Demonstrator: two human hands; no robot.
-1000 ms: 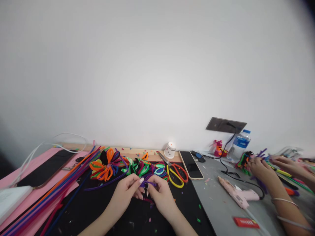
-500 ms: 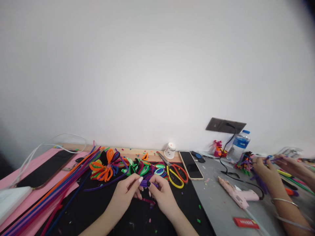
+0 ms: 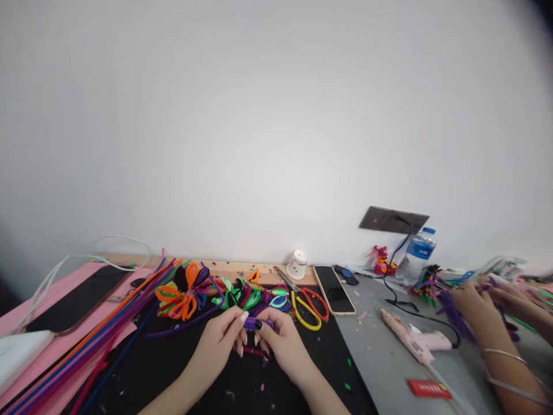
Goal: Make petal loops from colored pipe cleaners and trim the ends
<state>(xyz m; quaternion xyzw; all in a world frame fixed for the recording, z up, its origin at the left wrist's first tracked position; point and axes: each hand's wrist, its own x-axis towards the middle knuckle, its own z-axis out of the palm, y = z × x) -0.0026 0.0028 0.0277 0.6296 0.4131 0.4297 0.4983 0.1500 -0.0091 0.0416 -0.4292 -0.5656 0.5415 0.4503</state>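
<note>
Between my two hands is a bundle of purple pipe cleaners (image 3: 251, 324), held low over the black mat (image 3: 207, 374). My left hand (image 3: 227, 331) pinches its left end with thumb and fingers. On the other end, my right hand (image 3: 279, 340) is closed, thumb on top. A magenta pipe cleaner piece (image 3: 254, 351) shows just below the fingers. Behind my hands lie an orange pipe-cleaner flower (image 3: 184, 294) and green and purple looped pieces (image 3: 242, 295). Scissors (image 3: 309, 308) with one yellow and one red handle rest to the right of them.
Long loose pipe cleaners (image 3: 99, 320) lie on pink sheets at left, near a dark phone (image 3: 78, 300). A paper cup (image 3: 296, 265), another phone (image 3: 333, 290), a pink glue gun (image 3: 415, 340) and a water bottle (image 3: 418, 253) stand rightward. A co-worker's hands (image 3: 479, 300) handle purple pipe cleaners.
My hands stay in nearly the same place, the right thumb and fingers shifted slightly on the purple bundle. The co-worker's hands at right have moved closer together.
</note>
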